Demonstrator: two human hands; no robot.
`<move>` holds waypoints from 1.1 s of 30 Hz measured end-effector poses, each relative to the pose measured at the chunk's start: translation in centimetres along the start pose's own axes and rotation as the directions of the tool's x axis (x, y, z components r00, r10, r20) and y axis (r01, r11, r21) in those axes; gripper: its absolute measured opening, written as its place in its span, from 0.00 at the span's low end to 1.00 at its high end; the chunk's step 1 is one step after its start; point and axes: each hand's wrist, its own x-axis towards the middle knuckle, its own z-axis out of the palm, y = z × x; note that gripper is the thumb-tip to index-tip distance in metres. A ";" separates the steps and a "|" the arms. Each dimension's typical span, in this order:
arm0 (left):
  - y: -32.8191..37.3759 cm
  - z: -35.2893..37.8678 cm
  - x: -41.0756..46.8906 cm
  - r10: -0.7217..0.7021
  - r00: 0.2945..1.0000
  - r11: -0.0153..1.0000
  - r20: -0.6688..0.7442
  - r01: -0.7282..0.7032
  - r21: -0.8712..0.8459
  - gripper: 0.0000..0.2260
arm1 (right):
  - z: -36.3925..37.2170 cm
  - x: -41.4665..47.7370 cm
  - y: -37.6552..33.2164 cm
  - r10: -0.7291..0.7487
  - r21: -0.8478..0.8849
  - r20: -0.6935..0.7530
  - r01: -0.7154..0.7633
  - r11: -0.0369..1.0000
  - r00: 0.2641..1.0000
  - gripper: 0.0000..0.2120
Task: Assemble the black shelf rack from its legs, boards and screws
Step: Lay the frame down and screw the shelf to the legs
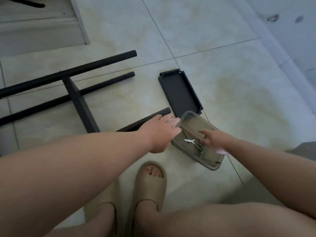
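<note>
A clear plastic tray [212, 165] lies tilted on the tiled floor, holding several dark screws [200, 147] and a small silver wrench [189, 140]. My left hand [161, 132] grips the tray's left rim. My right hand [214, 138] reaches into the tray, fingers extended over the screws; whether it touches one I cannot tell. A black shelf board [180, 93] lies upside down just beyond the tray. To the left, black tube legs [68, 72] joined by a crossbar [78, 101] lie on the floor. A loose black leg [150, 118] runs under my left hand.
My feet in beige slippers [150, 183] stand near the bottom centre. A raised step or door sill [42, 31] is at the top left, with another black part [34, 4] on it. A wall base runs down the right side.
</note>
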 end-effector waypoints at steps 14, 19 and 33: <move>1.4 6.8 4.2 0.012 1.000 0.985 -0.021 -0.015 -0.174 0.17 | 5.6 9.9 -1.3 0.041 0.277 -0.185 0.013 0.961 0.982 0.17; 1.0 7.6 3.6 0.047 0.995 0.975 -0.093 -0.066 -0.213 0.19 | 6.5 11.3 -2.7 0.019 0.228 -0.193 0.027 0.973 0.981 0.13; 0.8 7.8 3.5 0.071 0.992 0.984 -0.100 -0.087 -0.155 0.20 | 6.9 11.1 -3.1 0.065 0.247 -0.136 -0.030 0.969 0.989 0.10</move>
